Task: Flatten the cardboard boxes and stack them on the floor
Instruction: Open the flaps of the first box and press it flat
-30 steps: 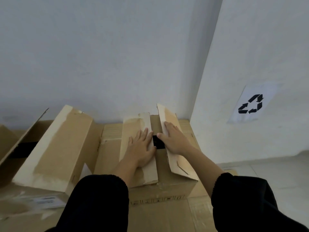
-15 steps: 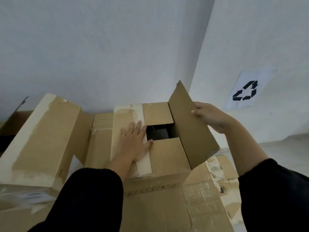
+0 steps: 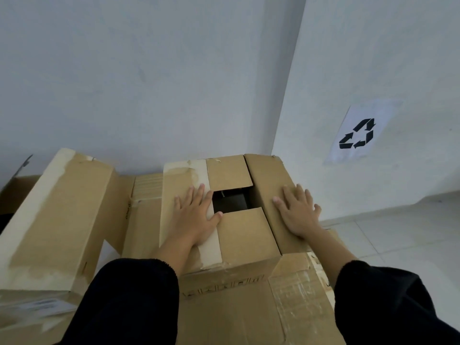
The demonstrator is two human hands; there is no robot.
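1. Two dark sleeves fill the near edge of the view, one at each lower corner.
2. Between them a flattened sheet of cardboard lies on the floor, running under the box ahead.
3. The cardboard box stands on that sheet, in the corner where the two walls meet.
4. The left hand lies flat, fingers spread, on the box's left top flap, gripping nothing; its thumb reaches the near inner flap.
5. The right hand lies flat and spread on the right flap, which is folded outward and slopes down over the box's right side.
6. The hands are well apart, with a dark square opening in the box top between them.
7. Left of the box, another cardboard box lies tilted.
8. On the right wall, a paper sheet with a recycling symbol.
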